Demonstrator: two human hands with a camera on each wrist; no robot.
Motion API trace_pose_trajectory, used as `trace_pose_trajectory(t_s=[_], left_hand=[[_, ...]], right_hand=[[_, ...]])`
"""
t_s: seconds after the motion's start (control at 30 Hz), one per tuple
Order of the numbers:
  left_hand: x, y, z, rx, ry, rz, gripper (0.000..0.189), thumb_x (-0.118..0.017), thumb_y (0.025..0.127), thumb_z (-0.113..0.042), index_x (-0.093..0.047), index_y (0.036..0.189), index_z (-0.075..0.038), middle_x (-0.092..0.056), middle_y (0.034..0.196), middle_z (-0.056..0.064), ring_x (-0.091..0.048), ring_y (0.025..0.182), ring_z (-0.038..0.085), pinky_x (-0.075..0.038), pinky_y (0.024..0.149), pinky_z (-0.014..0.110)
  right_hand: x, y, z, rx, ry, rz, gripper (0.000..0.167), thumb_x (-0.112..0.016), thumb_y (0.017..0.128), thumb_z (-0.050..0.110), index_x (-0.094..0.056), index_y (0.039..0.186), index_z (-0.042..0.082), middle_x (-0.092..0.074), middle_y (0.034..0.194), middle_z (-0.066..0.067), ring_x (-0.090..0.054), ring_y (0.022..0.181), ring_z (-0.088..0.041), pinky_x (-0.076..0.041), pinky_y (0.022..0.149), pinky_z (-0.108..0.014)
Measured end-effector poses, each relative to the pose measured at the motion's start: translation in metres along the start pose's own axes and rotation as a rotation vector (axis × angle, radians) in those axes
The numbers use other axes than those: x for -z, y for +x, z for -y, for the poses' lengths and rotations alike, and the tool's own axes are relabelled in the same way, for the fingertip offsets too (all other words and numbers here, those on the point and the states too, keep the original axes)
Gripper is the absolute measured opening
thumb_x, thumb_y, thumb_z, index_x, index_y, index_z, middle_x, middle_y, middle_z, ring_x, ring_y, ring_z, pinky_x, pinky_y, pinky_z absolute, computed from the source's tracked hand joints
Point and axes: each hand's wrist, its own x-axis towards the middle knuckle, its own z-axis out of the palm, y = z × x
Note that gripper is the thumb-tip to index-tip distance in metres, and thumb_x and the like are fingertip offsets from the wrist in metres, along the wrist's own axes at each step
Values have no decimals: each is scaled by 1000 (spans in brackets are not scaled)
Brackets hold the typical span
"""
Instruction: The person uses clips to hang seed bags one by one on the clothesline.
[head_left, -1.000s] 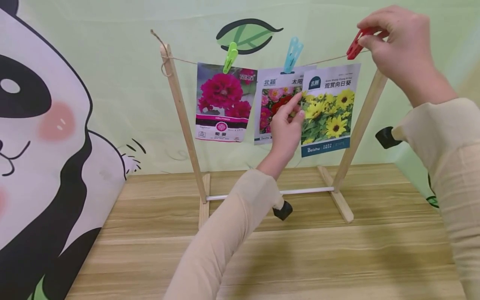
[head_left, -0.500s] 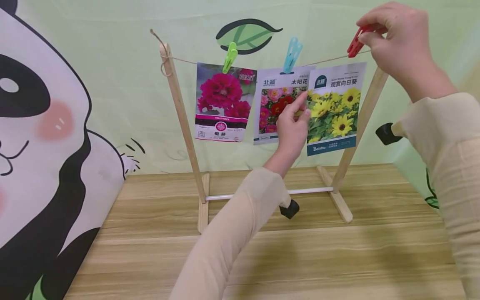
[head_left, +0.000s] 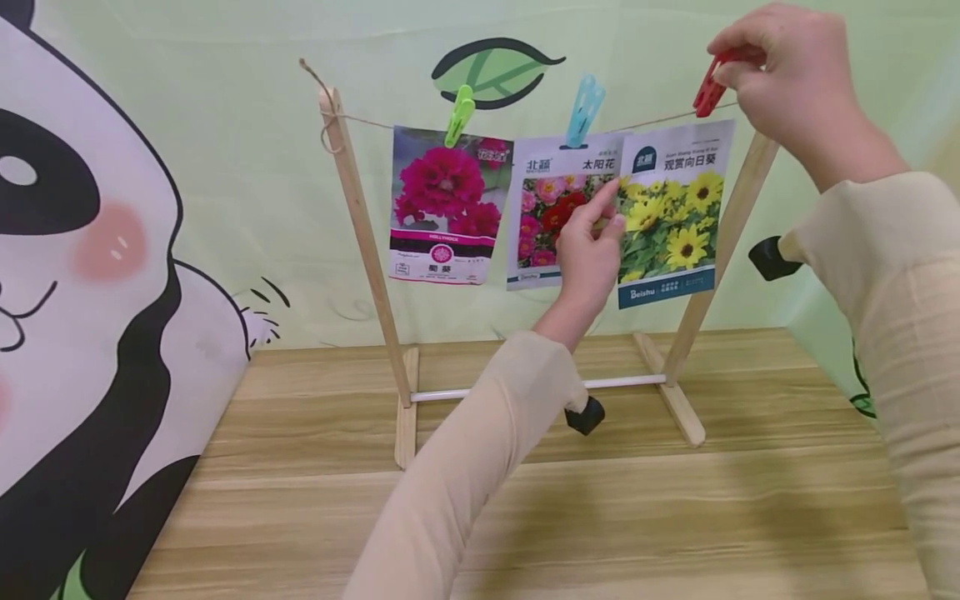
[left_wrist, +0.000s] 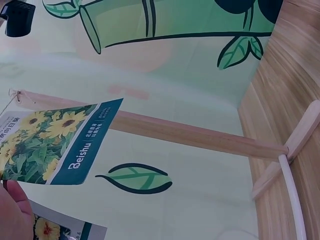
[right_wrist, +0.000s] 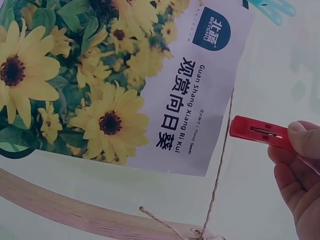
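Note:
My left hand (head_left: pixel 591 254) pinches the left edge of a sunflower seed packet (head_left: pixel 667 221) with yellow blooms and a blue bottom band. The packet hangs slightly tilted, its top edge just below a twine line (head_left: pixel 660 122). My right hand (head_left: pixel 802 87) pinches a red clothespin (right_wrist: pixel 257 132) between thumb and fingers. In the right wrist view the pin's tip is at the twine, apart from the packet's top edge. To the left, a green clothespin (head_left: pixel 460 117) holds a hollyhock packet (head_left: pixel 450 208), and a blue clothespin (head_left: pixel 585 112) holds another flower packet (head_left: pixel 534 179), partly covered by my left hand.
A wooden stand carries the twine between a left post (head_left: pixel 367 242) and a right post (head_left: pixel 742 208). A white rod (head_left: pixel 630 382) joins its feet on the wood-grain table (head_left: pixel 675 517). Behind it is a pale green backdrop (head_left: pixel 277 167) with a panda drawing (head_left: pixel 150 358).
My left hand has moved the sunflower packet right and slightly up, uncovering more of the middle packet. My right hand stays near the twine with the red clothespin, shifting only slightly.

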Motion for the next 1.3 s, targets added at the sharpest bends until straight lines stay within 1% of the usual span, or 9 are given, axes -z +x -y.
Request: trace_pose_trajectory(t_s=[0.07, 0.2, 0.37, 0.5, 0.6, 0.73, 0.87, 1.17, 1.3], left_hand=[[-1, 0, 0, 3, 6, -1, 40, -53, 87, -10, -52, 123, -28, -53, 96, -4, -45, 74, 4, -40, 58, 10], [-2, -1, 0, 6, 5, -4, 40, -53, 87, -10, -52, 123, -28, -53, 96, -5, -45, 76, 4, -41, 60, 10], [-3, -1, 0, 2, 4, -4, 39, -52, 87, -10, -52, 123, -28, -53, 96, -5, -45, 76, 4, -40, 60, 10], [-3, -2, 0, 3, 10, -3, 39, -52, 88, -11, -52, 123, -28, -53, 95, -5, -45, 75, 5, -39, 58, 10], [-4, -2, 0, 1, 7, 4, 39, -52, 88, -11, -52, 123, -29, -52, 95, -5, -45, 76, 5, -40, 59, 10], [-5, -2, -1, -6, 4, 7, 39, -51, 88, -10, -52, 122, -29, -52, 95, -5, -45, 78, 5, -42, 63, 9], [-6, -2, -1, -14, 14, 5, 39, -51, 88, -10, -52, 123, -29, -52, 94, -5, -46, 77, 5, -41, 61, 9], [-9, -2, 0, -26, -1, -5, 39, -51, 88, -9, -52, 123, -27, -52, 94, -4, -46, 77, 5, -41, 62, 8], [-11, -2, 0, -24, -11, -18, 39, -51, 88, -9, -53, 123, -27, -52, 94, -4, -44, 75, 5, -40, 60, 8]], right_hand=[[0, 1, -1, -11, 1, 16, 34, -40, 92, 19, -55, 120, 7, -50, 123, -10, -39, 101, -18, -40, 80, -16], [1, 3, -3, -21, -1, 45, 34, -40, 92, 19, -53, 121, 7, -49, 126, -10, -39, 101, -20, -41, 83, -18], [1, 3, -4, -20, -7, 57, 34, -40, 92, 19, -53, 122, 7, -48, 126, -10, -40, 100, -21, -42, 85, -19], [2, 2, -4, -18, -8, 69, 34, -40, 92, 19, -53, 122, 7, -48, 125, -11, -41, 99, -22, -42, 83, -18], [2, 1, -4, -19, -11, 81, 34, -40, 92, 18, -53, 122, 6, -49, 124, -11, -41, 99, -23, -41, 80, -17], [3, 0, -3, -11, -16, 90, 34, -41, 92, 17, -53, 121, 5, -49, 122, -12, -41, 96, -24, -39, 74, -14], [2, 0, -2, -3, -17, 91, 33, -41, 92, 16, -54, 120, 3, -50, 121, -13, -41, 94, -23, -36, 71, -12], [3, 0, -2, 2, -24, 97, 32, -43, 91, 15, -55, 119, 4, -51, 119, -11, -41, 93, -22, -36, 71, -12], [3, 0, -2, -3, -29, 108, 33, -43, 91, 15, -55, 119, 4, -50, 120, -11, -41, 94, -23, -37, 72, -12]])
